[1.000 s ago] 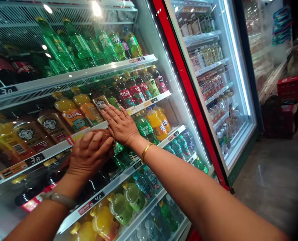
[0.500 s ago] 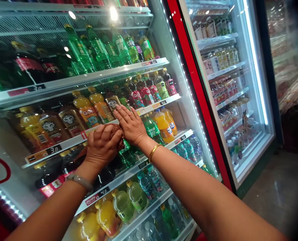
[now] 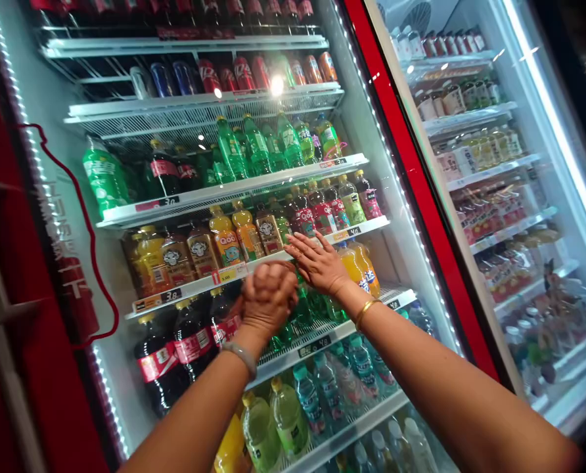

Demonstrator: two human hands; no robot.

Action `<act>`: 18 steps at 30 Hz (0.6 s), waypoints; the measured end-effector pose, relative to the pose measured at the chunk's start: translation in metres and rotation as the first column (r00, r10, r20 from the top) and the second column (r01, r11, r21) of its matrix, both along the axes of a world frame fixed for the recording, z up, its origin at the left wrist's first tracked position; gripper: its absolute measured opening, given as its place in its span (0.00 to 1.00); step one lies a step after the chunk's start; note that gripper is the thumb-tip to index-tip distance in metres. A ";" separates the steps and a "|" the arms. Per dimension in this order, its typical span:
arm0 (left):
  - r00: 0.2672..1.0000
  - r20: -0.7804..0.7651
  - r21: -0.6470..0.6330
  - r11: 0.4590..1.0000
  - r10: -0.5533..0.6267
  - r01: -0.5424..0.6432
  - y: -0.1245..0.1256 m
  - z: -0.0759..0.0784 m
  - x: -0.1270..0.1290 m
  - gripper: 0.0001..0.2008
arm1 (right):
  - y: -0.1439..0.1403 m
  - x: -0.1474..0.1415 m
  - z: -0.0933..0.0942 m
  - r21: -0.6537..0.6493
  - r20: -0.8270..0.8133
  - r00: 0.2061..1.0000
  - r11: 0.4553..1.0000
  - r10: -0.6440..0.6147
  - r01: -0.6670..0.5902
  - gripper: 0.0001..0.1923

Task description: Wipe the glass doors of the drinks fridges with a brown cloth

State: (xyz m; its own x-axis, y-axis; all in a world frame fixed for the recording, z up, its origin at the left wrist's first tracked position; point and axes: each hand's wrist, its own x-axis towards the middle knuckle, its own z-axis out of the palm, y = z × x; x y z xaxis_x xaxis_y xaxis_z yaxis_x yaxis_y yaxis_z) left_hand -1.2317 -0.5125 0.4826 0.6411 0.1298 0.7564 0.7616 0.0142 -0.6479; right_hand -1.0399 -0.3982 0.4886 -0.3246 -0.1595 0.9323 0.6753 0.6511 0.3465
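While both hands are pressing toward its front, the glass-fronted drinks cooler (image 3: 51,217) is filling the view, its white wire shelves running out to either side of the hands. Beyond the right hand, past a red door frame (image 3: 416,177), a second cooler (image 3: 514,197) is showing rows of smaller bottles and cartons.

Well above the hands, a shelf of cans (image 3: 253,69) is sitting under a light glare. Just above the hands, green soda bottles (image 3: 253,148) are standing in a row, with one larger green bottle (image 3: 104,179) off to the left. Level with the fingertips, amber tea bottles (image 3: 175,259) and orange juice bottles (image 3: 228,240) are lining the middle shelf (image 3: 184,289), which is carrying price tags along its edge. Below the left hand, dark cola bottles (image 3: 175,348) are standing; below both wrists, pale green bottles (image 3: 268,427) and blue-capped water bottles (image 3: 322,394) are filling the lower shelves.

Right hand (image 3: 320,263): lying flat, fingers spread wide, at the middle shelf's edge just beside an orange soda bottle (image 3: 362,269); a gold bangle (image 3: 366,312) is circling its wrist.

Left hand (image 3: 268,299): curled in a loose fist just beside the right hand, touching or nearly so; whether it is holding anything cannot be told. A pale bracelet (image 3: 241,358) is sitting on its wrist.
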 end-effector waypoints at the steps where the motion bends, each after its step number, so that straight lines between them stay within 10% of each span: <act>1: 0.998 -0.062 -0.026 1.000 -0.009 0.008 0.001 -0.007 0.004 0.15 | 0.001 -0.001 -0.001 -0.009 -0.027 1.000 1.000 -0.002 0.001 0.33; 6: 0.978 -0.203 -0.150 0.989 -0.045 0.014 0.003 0.027 0.011 0.12 | 0.001 -0.005 -0.002 -0.055 -0.081 0.997 0.998 -0.019 0.014 0.31; 10: 0.992 0.116 -0.013 0.999 0.046 -0.045 0.007 0.075 0.017 0.20 | 0.002 -0.005 -0.002 -0.078 -0.169 0.984 0.996 -0.047 0.034 0.29; 13: 0.962 0.266 0.072 0.993 0.068 -0.090 0.014 0.061 0.030 0.21 | 0.007 -0.005 -0.004 -0.094 -0.207 0.978 0.996 -0.026 0.006 0.31; 18: 0.998 -0.066 -0.081 0.997 0.015 -0.020 0.022 0.023 0.037 0.18 | 0.016 -0.004 -0.005 -0.152 -0.271 0.963 0.988 -0.014 -0.028 0.30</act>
